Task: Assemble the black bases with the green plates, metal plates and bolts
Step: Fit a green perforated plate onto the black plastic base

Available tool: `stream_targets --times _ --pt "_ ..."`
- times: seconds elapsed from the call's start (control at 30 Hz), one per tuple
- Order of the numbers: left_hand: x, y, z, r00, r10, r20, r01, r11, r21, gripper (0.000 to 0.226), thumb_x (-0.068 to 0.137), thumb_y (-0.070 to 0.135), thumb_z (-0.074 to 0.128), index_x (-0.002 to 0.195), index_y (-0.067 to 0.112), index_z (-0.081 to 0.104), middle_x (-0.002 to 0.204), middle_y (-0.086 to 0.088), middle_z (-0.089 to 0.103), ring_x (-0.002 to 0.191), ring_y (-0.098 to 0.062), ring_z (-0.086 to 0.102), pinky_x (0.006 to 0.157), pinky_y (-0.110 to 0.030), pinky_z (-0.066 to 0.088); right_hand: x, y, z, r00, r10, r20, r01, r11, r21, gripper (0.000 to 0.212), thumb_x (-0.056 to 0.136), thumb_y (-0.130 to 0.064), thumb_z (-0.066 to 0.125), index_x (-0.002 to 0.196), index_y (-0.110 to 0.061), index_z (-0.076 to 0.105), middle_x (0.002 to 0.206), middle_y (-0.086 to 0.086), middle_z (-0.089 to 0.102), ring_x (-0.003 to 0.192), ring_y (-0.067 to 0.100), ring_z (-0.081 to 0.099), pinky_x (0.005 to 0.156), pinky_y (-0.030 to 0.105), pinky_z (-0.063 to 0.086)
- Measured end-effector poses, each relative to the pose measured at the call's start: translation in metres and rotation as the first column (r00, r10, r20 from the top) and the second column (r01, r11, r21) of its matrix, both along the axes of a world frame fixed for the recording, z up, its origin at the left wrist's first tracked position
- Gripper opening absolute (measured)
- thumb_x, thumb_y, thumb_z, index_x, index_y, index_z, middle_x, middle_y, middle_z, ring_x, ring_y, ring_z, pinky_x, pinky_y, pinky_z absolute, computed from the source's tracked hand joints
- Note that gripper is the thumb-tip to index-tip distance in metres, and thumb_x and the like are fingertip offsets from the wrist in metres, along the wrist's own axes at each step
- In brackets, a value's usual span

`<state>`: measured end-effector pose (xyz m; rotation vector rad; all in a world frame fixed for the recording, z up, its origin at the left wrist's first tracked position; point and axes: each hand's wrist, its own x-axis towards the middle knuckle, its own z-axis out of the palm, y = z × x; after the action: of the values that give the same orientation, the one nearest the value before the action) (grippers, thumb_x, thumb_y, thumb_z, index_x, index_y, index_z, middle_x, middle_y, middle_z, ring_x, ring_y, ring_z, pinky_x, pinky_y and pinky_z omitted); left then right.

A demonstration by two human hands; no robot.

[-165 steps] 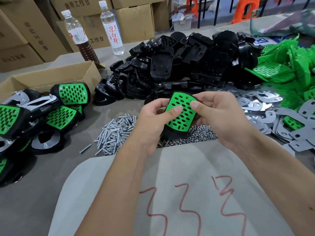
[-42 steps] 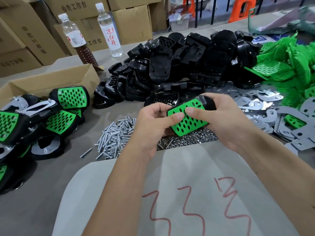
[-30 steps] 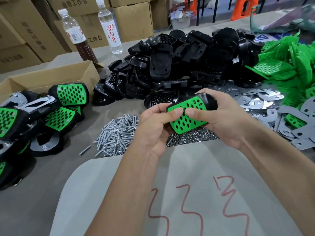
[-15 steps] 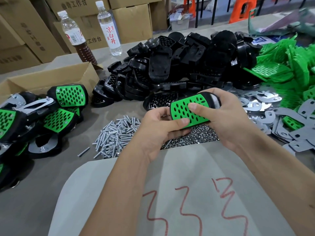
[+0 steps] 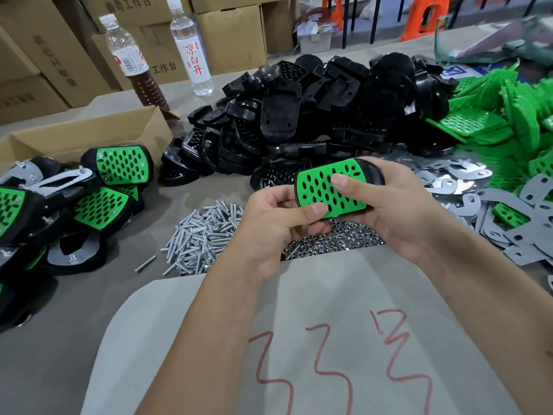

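Note:
A black base with a perforated green plate [image 5: 321, 187] set in its top is held above the table, long side lying left to right. My left hand [image 5: 275, 226] pinches its lower left edge with the thumb on the green plate. My right hand [image 5: 395, 205] grips the right end, thumb pressed on the plate. Below them lie a heap of bolts [image 5: 203, 235] and a heap of nuts [image 5: 332, 238]. Behind is a big pile of black bases [image 5: 314, 115]; green plates [image 5: 508, 121] and metal plates [image 5: 484, 205] lie at the right.
Several assembled pieces [image 5: 98, 187] are piled at the left beside an open cardboard box [image 5: 89, 133]. Two bottles [image 5: 191, 49] and stacked cartons stand at the back. A grey sheet with red marks [image 5: 314, 354] covers the table's near side.
The base with the green plate has been turned from upright to lying sideways and lifted slightly to the right. Both hands kept hold of it throughout.

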<state>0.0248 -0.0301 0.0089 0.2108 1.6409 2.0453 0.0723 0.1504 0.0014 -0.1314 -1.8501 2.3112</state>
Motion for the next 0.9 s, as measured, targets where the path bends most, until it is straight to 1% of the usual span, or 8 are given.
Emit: stream_targets --times 0.17,0.27,0.37,0.5,0.6,0.7,0.77,0.9 --pt "-0.001 -0.001 0.000 0.999 -0.042 -0.009 0.043 0.999 0.017 0.028 0.086 0.000 0.072 0.112 -0.008 0.069 0.102 -0.020 0.077 0.074 -0.029 0.074 0.058 -0.019 0.058 -0.001 0.001 -0.001 0.997 -0.009 -0.073 0.010 1.000 0.013 0.030 0.080 -0.024 0.080 0.103 -0.007 0.075 0.106 0.017 0.078 0.097 0.033 0.077 0.074 0.036 0.062" --pt "0.000 -0.002 0.001 0.996 -0.085 -0.014 0.086 0.995 0.044 0.034 0.076 0.009 0.074 0.107 -0.004 0.072 0.103 -0.019 0.077 0.075 -0.028 0.074 0.058 -0.019 0.058 -0.001 0.002 -0.002 0.998 0.041 -0.053 -0.043 0.998 -0.049 0.035 0.083 -0.023 0.078 0.111 -0.003 0.073 0.112 0.019 0.077 0.100 0.032 0.076 0.078 0.037 0.062" --pt "-0.003 -0.005 -0.001 0.993 -0.112 -0.044 0.112 0.994 -0.014 0.023 0.085 0.003 0.073 0.108 -0.001 0.073 0.104 -0.018 0.078 0.079 -0.027 0.076 0.061 -0.022 0.059 -0.001 0.000 -0.004 0.999 0.029 -0.021 -0.030 0.999 -0.042 0.043 0.080 -0.024 0.079 0.114 0.001 0.069 0.112 0.019 0.077 0.101 0.033 0.074 0.084 0.043 0.063" --pt "-0.003 0.001 -0.005 0.990 -0.008 -0.142 -0.002 0.998 -0.066 0.015 0.096 0.006 0.070 0.110 0.003 0.074 0.105 -0.013 0.078 0.095 -0.030 0.077 0.077 -0.040 0.065 -0.001 -0.003 -0.001 0.997 -0.068 -0.047 0.067 0.998 -0.013 0.036 0.074 -0.024 0.082 0.103 -0.005 0.072 0.099 0.013 0.077 0.096 0.032 0.075 0.084 0.046 0.063" --pt "-0.001 0.006 -0.004 0.983 0.116 -0.143 -0.119 0.993 -0.010 0.020 0.099 0.018 0.068 0.101 -0.002 0.072 0.096 -0.013 0.074 0.095 -0.033 0.074 0.073 -0.052 0.065 0.000 -0.006 -0.001 0.992 -0.097 -0.082 0.096 0.995 -0.015 0.025 0.072 -0.023 0.084 0.093 -0.015 0.075 0.089 0.006 0.076 0.088 0.025 0.075 0.077 0.039 0.063" --pt "-0.001 0.007 -0.004 0.984 0.126 -0.128 -0.126 0.992 0.001 0.014 0.100 0.011 0.064 0.098 -0.001 0.072 0.096 -0.017 0.072 0.092 -0.036 0.072 0.080 -0.064 0.061 -0.002 -0.011 -0.004 0.985 -0.131 -0.115 0.137 0.990 0.044 0.018 0.081 -0.012 0.083 0.094 -0.018 0.073 0.082 -0.001 0.074 0.082 0.017 0.072 0.070 0.028 0.058" --pt "0.000 0.009 -0.002 0.980 0.153 -0.123 -0.153 0.988 0.013 0.013 0.101 0.008 0.063 0.096 0.000 0.071 0.094 -0.018 0.072 0.088 -0.036 0.071 0.078 -0.064 0.061 -0.002 -0.012 -0.005 0.982 -0.137 -0.132 0.151 0.983 0.105 0.017 0.086 -0.008 0.081 0.096 -0.018 0.071 0.081 -0.005 0.074 0.081 0.012 0.070 0.070 0.026 0.056" --pt "0.001 0.012 -0.004 0.976 0.185 -0.119 -0.182 0.983 0.039 0.015 0.102 0.008 0.061 0.100 -0.005 0.069 0.094 -0.019 0.072 0.086 -0.037 0.072 0.068 -0.056 0.064 -0.002 -0.012 -0.004 0.978 -0.129 -0.163 0.152 0.979 0.137 0.023 0.080 -0.016 0.084 0.098 -0.015 0.070 0.082 0.002 0.071 0.082 0.019 0.068 0.077 0.041 0.061"
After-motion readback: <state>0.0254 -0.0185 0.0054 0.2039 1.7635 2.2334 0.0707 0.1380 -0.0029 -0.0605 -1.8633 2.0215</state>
